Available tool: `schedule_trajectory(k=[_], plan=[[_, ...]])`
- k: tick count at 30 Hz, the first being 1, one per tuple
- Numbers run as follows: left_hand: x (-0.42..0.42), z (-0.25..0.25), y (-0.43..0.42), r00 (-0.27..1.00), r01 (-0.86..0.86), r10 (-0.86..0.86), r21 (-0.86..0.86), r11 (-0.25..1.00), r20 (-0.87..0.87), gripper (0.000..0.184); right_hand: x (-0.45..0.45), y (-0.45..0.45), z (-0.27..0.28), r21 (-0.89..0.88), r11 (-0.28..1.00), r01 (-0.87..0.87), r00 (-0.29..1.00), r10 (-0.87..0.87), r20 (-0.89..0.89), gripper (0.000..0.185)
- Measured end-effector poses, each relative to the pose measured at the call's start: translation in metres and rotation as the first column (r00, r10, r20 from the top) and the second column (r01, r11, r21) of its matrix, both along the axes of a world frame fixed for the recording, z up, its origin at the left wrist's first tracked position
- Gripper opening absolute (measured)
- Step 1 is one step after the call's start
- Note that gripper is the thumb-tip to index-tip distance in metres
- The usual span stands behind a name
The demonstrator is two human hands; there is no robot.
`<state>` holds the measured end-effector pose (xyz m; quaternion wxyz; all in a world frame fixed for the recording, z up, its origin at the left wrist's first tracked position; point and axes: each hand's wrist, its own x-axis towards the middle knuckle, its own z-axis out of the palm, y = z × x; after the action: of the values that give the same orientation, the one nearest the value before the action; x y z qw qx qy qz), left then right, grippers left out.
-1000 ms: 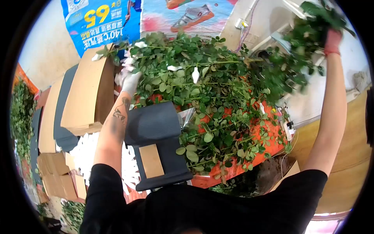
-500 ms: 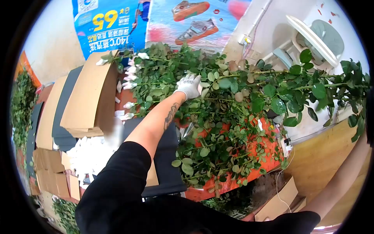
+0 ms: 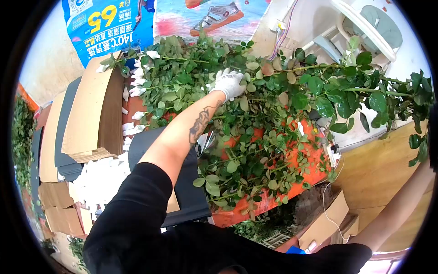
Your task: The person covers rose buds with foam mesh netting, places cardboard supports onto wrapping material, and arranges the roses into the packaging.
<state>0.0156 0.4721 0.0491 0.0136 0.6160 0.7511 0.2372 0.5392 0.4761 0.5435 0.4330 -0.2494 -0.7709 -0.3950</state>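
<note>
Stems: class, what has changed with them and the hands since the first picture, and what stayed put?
The left hand has moved right, from near the white tips onto the stems. The right hand, raised holding stems at first, has gone down and out of view; stems now stretch to the right edge, and its grip is hidden. The cardboard stack stayed put.

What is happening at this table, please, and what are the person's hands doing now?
A person's left hand, in a white glove, is on leafy stems spread over an orange tabletop; whether it grips any is unclear. The right arm reaches toward the picture's edge, where its hand is out of sight. White tips show at the stems' left end, beside stacked cardboard sheets.
</note>
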Motion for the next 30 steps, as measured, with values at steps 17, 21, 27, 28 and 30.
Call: schedule_trajectory(k=[17,21,27,28,30], plan=[[-0.112,0.013,-0.015,0.972,0.124,-0.049,0.327,0.937,-0.228,0.015,0.134,0.092,-0.047,-0.318,0.859,-0.401,0.877,0.26,-0.405,0.039],[-0.17,-0.014,-0.035,0.941,0.086,0.031,0.327,0.941,-0.336,0.017,0.113,0.075,-0.094,-0.364,0.689,-0.626,0.692,0.275,-0.668,0.041],[-0.202,-0.05,-0.063,0.939,-0.14,0.155,0.07,0.988,-0.306,0.022,0.157,0.058,-0.07,-0.427,0.893,0.144,0.888,-0.307,-0.343,0.043],[-0.212,-0.061,-0.061,0.925,-0.198,0.17,-0.047,0.979,-0.339,0.021,0.156,0.054,-0.063,-0.408,0.882,0.236,0.874,-0.376,-0.308,0.043],[-0.196,-0.06,-0.059,0.931,-0.31,0.25,-0.211,0.927,-0.267,0.022,0.134,0.04,-0.056,-0.44,0.724,-0.531,0.703,0.087,-0.706,0.046]])
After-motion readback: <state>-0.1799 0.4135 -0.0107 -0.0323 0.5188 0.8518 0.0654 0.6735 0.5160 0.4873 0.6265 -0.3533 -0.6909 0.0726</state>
